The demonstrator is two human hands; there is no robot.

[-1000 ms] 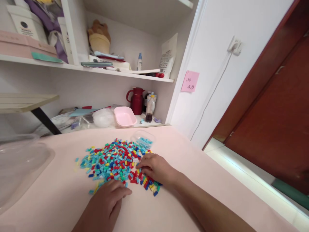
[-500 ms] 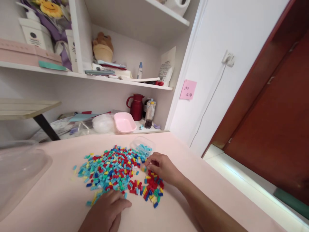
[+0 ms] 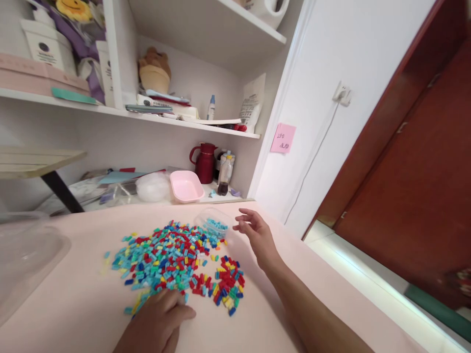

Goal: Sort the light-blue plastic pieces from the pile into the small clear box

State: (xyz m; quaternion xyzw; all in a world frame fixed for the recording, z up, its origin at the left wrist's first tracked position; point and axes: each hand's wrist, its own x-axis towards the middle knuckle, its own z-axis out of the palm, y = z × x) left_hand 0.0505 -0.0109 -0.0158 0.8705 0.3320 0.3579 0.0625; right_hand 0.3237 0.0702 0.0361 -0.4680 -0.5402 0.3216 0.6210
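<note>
Small colourful building bricks (image 3: 162, 260) lie in a broad loose pile on the pink tabletop. A smaller cluster, mostly red with yellow, blue and green bricks (image 3: 230, 279), sits at its right front. Behind the pile stands a clear plastic tub (image 3: 213, 220) with light blue bricks in it. My right hand (image 3: 255, 233) hovers just right of this tub, fingers apart, with nothing visible between them. At the pile's front edge rests my left hand (image 3: 158, 316), its fingers loosely bent and apart; some fingertips are hidden. I see no brick held in it.
A large clear container (image 3: 33, 264) stands at the left. Along the back are a pink basin (image 3: 187, 186), a red jug (image 3: 205, 163) and a bottle with dark liquid (image 3: 225, 176). Shelves (image 3: 191, 122) rise above; a wall (image 3: 279, 171) bounds the right.
My right hand has moved up and right, off the bricks beside the cluster, and its fingers have opened. My left hand stays at the pile's front edge. The view has shifted slightly.
</note>
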